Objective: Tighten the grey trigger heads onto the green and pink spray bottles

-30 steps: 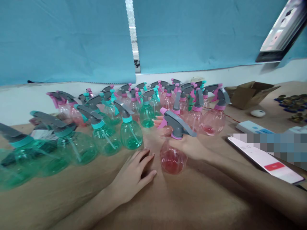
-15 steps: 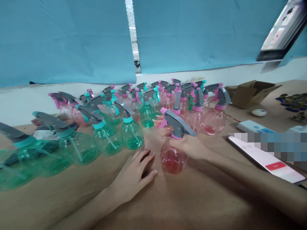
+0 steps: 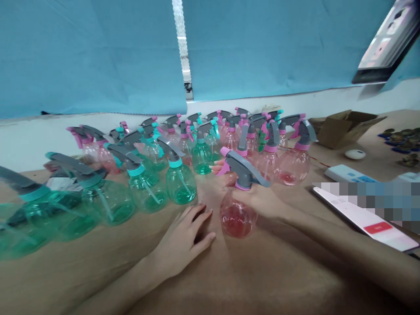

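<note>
A pink see-through spray bottle (image 3: 238,218) with a grey and pink trigger head stands upright on the brown table. My right hand (image 3: 262,199) grips it below the head from the right; its fingertips show behind the bottle, on the left. My left hand (image 3: 183,234) rests on the tabletop left of this bottle, apart from it, fingers outstretched and holding nothing. Just beyond that hand is a green spray bottle (image 3: 181,186) with a turquoise collar and a white tube inside. Another green spray bottle (image 3: 147,194) stands to its left.
Several pink and green spray bottles crowd the back, with a pink one (image 3: 293,166) at the right end. More green bottles (image 3: 110,203) line the left. On the right are a phone (image 3: 354,214), a white mouse (image 3: 355,154) and an open cardboard box (image 3: 337,131).
</note>
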Demonstrator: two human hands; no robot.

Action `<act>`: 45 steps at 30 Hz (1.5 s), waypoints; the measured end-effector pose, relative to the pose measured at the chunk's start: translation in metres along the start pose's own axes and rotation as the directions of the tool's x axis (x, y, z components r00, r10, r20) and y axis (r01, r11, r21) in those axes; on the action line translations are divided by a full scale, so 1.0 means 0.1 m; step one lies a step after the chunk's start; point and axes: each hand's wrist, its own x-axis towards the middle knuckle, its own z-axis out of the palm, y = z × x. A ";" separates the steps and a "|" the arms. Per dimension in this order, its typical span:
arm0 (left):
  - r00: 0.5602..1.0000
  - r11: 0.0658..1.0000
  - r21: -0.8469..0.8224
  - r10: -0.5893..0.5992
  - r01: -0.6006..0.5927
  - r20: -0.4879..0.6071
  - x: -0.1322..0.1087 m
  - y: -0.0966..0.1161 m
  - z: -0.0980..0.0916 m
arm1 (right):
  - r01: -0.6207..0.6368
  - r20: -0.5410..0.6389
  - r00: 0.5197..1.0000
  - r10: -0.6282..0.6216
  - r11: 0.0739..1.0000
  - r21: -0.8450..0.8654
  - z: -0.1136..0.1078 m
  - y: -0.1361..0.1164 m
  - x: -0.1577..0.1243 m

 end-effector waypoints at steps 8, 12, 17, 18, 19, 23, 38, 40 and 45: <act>1.000 1.000 0.000 -0.009 0.009 0.010 0.00 0.01 -0.01 | 0.053 0.012 0.998 -0.056 0.985 0.164 -0.03 -0.04 0.00; 1.000 1.000 -0.002 -0.004 0.004 0.006 0.00 0.01 -0.01 | 0.015 -0.015 1.000 -0.014 0.993 0.113 -0.04 -0.04 -0.01; 1.000 1.000 0.007 -0.012 0.012 0.014 0.00 0.01 -0.02 | -0.034 0.017 0.999 0.033 0.999 0.024 -0.04 0.03 -0.02; 1.000 1.000 0.009 -0.015 0.015 0.014 0.00 0.01 -0.02 | -0.033 0.027 0.999 0.032 0.999 0.018 -0.04 0.04 -0.02; 1.000 1.000 0.011 -0.019 0.019 0.013 0.00 0.02 -0.02 | -0.030 0.034 0.999 0.030 0.999 0.013 -0.04 0.05 -0.01; 0.998 0.997 0.039 -0.068 0.069 -0.011 -0.08 0.08 -0.01 | -0.030 0.021 0.999 0.030 0.999 -0.021 -0.02 0.03 -0.01; 0.835 0.874 0.013 -0.460 0.486 -0.302 -1.35 0.50 0.04 | 0.129 0.011 0.991 -0.133 0.976 0.173 0.04 0.05 -0.02; 0.826 0.871 0.001 -0.465 0.491 -0.319 -1.41 0.55 0.10 | 0.137 -0.022 0.991 -0.136 0.983 0.125 0.02 0.04 -0.03; 0.855 0.889 0.043 -0.424 0.456 -0.299 -1.41 0.61 0.16 | 0.097 -0.032 0.995 -0.098 0.994 -0.057 -0.05 -0.03 -0.03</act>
